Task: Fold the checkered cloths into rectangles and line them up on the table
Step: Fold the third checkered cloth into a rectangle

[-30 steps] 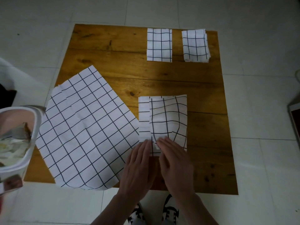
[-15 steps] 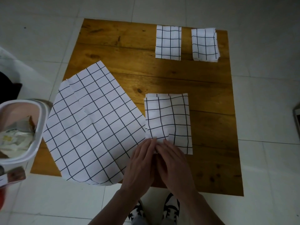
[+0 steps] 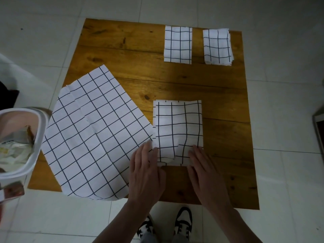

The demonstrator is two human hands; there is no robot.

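Note:
A half-folded white checkered cloth (image 3: 178,127) lies near the front middle of the wooden table (image 3: 133,60). My left hand (image 3: 145,171) lies flat on its near left corner, fingers straight. My right hand (image 3: 204,170) lies flat on its near right corner. Two small folded rectangles sit side by side at the far edge: one (image 3: 178,44) and, to its right, another (image 3: 218,47). A large unfolded checkered cloth (image 3: 91,132) is spread at the left, hanging over the table's front and left edges.
A white bin (image 3: 19,142) with rubbish in it stands at the table's left front corner. The table stands on a pale tiled floor. My shoes (image 3: 164,223) show below the front edge. A dark object (image 3: 319,127) juts in at the right.
My hands, side by side at the middle of the cloth's near edge before, have slid apart to its two near corners. The camera has shifted slightly.

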